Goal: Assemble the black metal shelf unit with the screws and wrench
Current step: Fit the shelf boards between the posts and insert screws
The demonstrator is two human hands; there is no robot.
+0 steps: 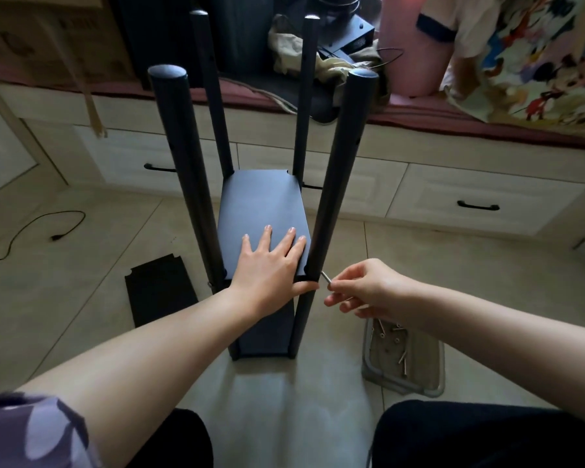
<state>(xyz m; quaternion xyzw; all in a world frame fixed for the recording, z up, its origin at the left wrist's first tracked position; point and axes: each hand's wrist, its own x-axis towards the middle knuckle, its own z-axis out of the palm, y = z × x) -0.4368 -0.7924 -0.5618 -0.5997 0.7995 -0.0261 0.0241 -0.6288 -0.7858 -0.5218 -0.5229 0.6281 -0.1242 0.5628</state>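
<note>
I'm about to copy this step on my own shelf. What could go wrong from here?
1. The left hand only lies flat on the shelf panel, thumb hooked at its edge; if it shifts, the hole at the near right post may misalign.
2. The right hand pinches the thin wrench by its end, so that grip could slip.
3. The screw tray sits on the floor under the right forearm and could be knocked.
</note>
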